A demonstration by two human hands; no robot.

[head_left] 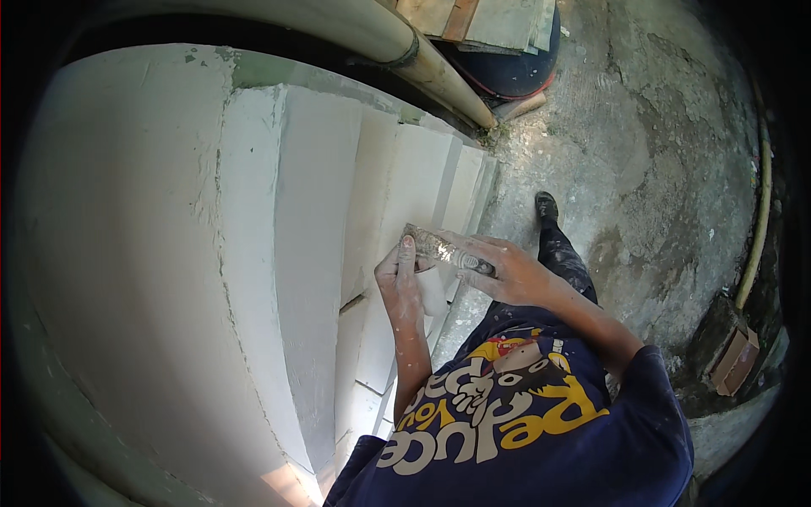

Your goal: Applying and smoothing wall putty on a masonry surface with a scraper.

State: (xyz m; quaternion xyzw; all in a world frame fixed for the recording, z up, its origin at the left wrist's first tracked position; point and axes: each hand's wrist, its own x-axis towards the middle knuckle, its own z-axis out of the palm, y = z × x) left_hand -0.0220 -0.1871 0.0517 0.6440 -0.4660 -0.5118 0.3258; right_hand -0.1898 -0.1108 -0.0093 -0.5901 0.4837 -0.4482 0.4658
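Fingers (407, 252) of the left hand (400, 279) were curled tight, thumb up along the near end of a plaster-crusted trowel blade (439, 248), pinching it from the wall side! The blade lay flat between the two hands, its pale, spattered face turned up, its left tip poking just past those left fingers and its right end tucked under the right hand (507, 272). That left hand was dusted white, its forearm running down toward the dark blue T-shirt (524, 422) with its yellow and cream print. To the far left stood the white plastered wall (127, 253), broad and rough, and beside it the stepped white mouldings (312, 237), ridge after ridge, the blade held right up against them, though whether it touched the plaster could not be told. Moving right, the right hand's fingers were wrapped closed over the blade's far end, knuckles up, gripping it firmly. Above, a pale pipe (422, 59) ran along the top of the wall. Further right, a paint-flecked trouser leg and a dark shoe (546, 204) stood on the mottled concrete ground (659, 169). At the far right edge, a yellowish hose (760, 220) curved down past a small brown box (737, 362).
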